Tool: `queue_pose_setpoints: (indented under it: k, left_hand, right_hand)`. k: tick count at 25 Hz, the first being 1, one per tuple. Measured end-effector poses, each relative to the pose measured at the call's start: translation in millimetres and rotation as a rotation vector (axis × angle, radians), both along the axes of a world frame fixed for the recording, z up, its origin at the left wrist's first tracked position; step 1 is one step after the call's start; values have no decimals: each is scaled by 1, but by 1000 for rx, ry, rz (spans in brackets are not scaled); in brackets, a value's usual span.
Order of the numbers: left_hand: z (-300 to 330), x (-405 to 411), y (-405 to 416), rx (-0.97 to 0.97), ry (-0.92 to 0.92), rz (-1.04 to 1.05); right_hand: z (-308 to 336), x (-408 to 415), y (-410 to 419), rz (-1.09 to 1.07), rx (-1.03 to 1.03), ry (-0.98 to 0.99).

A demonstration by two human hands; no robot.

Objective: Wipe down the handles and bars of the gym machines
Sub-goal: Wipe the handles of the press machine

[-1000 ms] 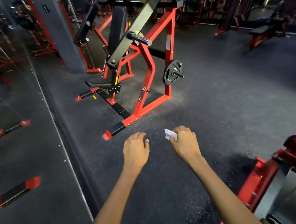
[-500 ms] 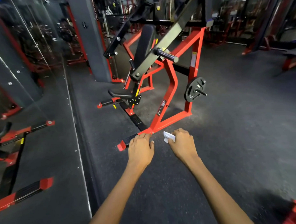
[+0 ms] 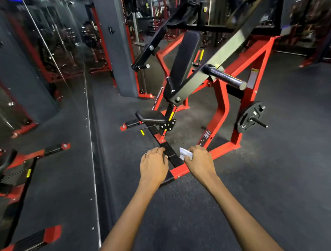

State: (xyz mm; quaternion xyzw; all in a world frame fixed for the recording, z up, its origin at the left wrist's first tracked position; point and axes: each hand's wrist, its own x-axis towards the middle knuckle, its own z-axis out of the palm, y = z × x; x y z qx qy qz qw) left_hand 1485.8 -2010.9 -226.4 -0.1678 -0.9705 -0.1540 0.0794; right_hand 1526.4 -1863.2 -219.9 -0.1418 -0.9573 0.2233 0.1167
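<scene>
A red-framed press machine [image 3: 223,106] with a black back pad [image 3: 184,57] and small black seat [image 3: 151,116] stands ahead of me. Its grey lever arm carries a black weight horn [image 3: 225,77], and a black arm on the left ends in a short chrome-tipped handle [image 3: 143,66]. My right hand [image 3: 199,162] grips a small folded white wipe [image 3: 184,153], held in the air in front of the machine's base. My left hand [image 3: 154,164] hangs beside it with loosely curled fingers and holds nothing. Neither hand touches the machine.
A black weight plate [image 3: 251,117] hangs on a peg at the frame's right side. A mirror wall [image 3: 37,92] runs along the left, and a grey pillar [image 3: 117,46] stands behind the machine. Dark rubber floor [image 3: 284,168] spreads to the right. More red machines fill the background.
I have stepped closer to the red machine and the view has tilted up. Both hands stay out in front in the same pose, the wipe still in the right one.
</scene>
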Motion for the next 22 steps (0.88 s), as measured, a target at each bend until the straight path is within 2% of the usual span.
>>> queue_pose_setpoints:
  k: [8,13,18,22]
  left_hand:
    - [-20,-235,4,-32,-1,87]
    - [-9,-386,-3,-43,-22,169]
    - [-7,-540,-30,-25,-7,208]
    - [-12,-663,-67,-17,5,182]
  right_hand:
    - [-25,-254,-6,106,-18,14]
    - [-16,-414,1,173,-10,-14]
    - [-13,-578,-27,235,-49,-4]
    - [-19,-702,-58,178,-62,18]
